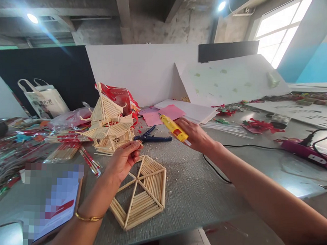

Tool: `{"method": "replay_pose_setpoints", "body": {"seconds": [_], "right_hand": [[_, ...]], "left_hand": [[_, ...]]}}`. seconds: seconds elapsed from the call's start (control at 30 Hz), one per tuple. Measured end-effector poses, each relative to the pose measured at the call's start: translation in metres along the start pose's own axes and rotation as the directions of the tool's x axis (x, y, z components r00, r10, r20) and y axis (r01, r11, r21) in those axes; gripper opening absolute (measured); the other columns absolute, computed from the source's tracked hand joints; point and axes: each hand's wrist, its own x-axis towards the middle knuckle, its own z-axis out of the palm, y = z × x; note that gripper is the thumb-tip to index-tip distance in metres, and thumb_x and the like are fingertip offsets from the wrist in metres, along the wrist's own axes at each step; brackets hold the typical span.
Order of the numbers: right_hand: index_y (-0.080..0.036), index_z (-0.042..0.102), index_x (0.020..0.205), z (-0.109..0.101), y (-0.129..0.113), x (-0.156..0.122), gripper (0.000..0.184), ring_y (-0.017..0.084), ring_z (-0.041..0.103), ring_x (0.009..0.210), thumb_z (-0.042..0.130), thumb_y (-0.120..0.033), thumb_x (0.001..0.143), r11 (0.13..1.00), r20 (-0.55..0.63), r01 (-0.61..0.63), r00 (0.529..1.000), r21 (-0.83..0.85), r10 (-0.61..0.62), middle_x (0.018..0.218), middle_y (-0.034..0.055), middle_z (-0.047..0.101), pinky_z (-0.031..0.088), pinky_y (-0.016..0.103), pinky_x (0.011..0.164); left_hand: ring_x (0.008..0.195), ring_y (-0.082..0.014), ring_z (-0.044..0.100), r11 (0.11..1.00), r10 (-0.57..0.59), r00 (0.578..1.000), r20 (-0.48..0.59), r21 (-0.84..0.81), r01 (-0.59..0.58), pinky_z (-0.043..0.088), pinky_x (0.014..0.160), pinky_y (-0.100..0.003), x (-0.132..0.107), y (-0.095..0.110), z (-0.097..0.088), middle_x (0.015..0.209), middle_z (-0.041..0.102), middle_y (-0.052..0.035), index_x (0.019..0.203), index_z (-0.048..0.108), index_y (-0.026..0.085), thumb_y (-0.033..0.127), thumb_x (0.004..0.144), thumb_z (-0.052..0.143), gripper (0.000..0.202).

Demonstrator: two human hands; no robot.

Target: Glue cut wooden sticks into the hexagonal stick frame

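My right hand (196, 134) is closed round a yellow glue gun (174, 128), its nozzle pointing up and left, with a black cord (215, 170) trailing back across the table. My left hand (123, 159) has its fingers pinched together above a flat hexagonal panel of wooden sticks (141, 193). What the fingers pinch is too small to make out. Just behind the left hand stands a tiered tower of wooden sticks (110, 122). Blue-handled pliers (151, 137) lie between the tower and the glue gun.
Bundles of sticks (68, 147) and red-wrapped sticks (89, 159) lie to the left. A pixelated tablet (52, 200) sits at the front left. Pink paper (163, 113), white boards (226, 80), red scraps (256, 125) and a purple device (307, 150) are further back and right.
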Motion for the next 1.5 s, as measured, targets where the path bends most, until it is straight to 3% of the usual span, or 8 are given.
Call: {"method": "replay_pose_setpoints", "body": {"seconds": [0.13, 0.47, 0.7, 1.5], "right_hand": [[-0.015, 0.047, 0.09, 0.002, -0.014, -0.001, 0.011, 0.015, 0.049, 0.073, 0.044, -0.025, 0.086, 0.999, 0.031, 0.051, 0.998, 0.011, -0.051, 0.081, 0.0066, 0.052, 0.041, 0.028, 0.062], [-0.015, 0.046, 0.082, 0.009, -0.042, 0.001, 0.014, 0.012, 0.043, 0.061, 0.036, -0.022, 0.087, 0.973, 0.086, 0.227, 0.971, -0.036, -0.224, 0.076, 0.0066, 0.052, 0.029, 0.026, 0.051], [-0.016, 0.043, 0.079, 0.011, -0.045, 0.001, 0.011, 0.011, 0.038, 0.058, 0.035, -0.021, 0.086, 0.972, 0.15, 0.234, 0.962, -0.033, -0.227, 0.075, 0.0051, 0.051, 0.027, 0.026, 0.051], [-0.017, 0.043, 0.075, 0.01, -0.045, 0.001, 0.01, 0.01, 0.035, 0.056, 0.04, -0.019, 0.084, 0.973, 0.169, 0.227, 0.961, -0.034, -0.219, 0.072, 0.0029, 0.047, 0.023, 0.026, 0.051]], "left_hand": [[0.048, -0.0029, 0.047, 0.998, 0.008, 1.0, -0.008, -0.062, -0.009, 0.036, 0.041, -0.013, 0.001, -0.002, -0.001, 0.064, 0.063, -0.0017, 0.07, 0.065, 0.01, 0.014, 0.059, 0.075, 0.015], [0.049, -0.0028, 0.046, 0.971, -0.001, 0.999, -0.04, -0.241, -0.008, 0.036, 0.042, -0.013, -0.001, 0.002, 0.002, 0.061, 0.056, 0.0026, 0.069, 0.061, 0.011, 0.014, 0.063, 0.072, 0.013], [0.049, -0.0032, 0.046, 0.957, -0.007, 0.999, -0.041, -0.288, -0.005, 0.036, 0.042, -0.014, -0.002, 0.002, 0.005, 0.062, 0.055, 0.0023, 0.071, 0.059, 0.011, 0.011, 0.067, 0.068, 0.011], [0.049, -0.0029, 0.047, 0.956, -0.02, 0.999, -0.05, -0.293, 0.005, 0.037, 0.043, -0.015, -0.005, -0.001, 0.011, 0.06, 0.057, 0.0036, 0.068, 0.06, 0.012, 0.013, 0.062, 0.073, 0.015]]}}
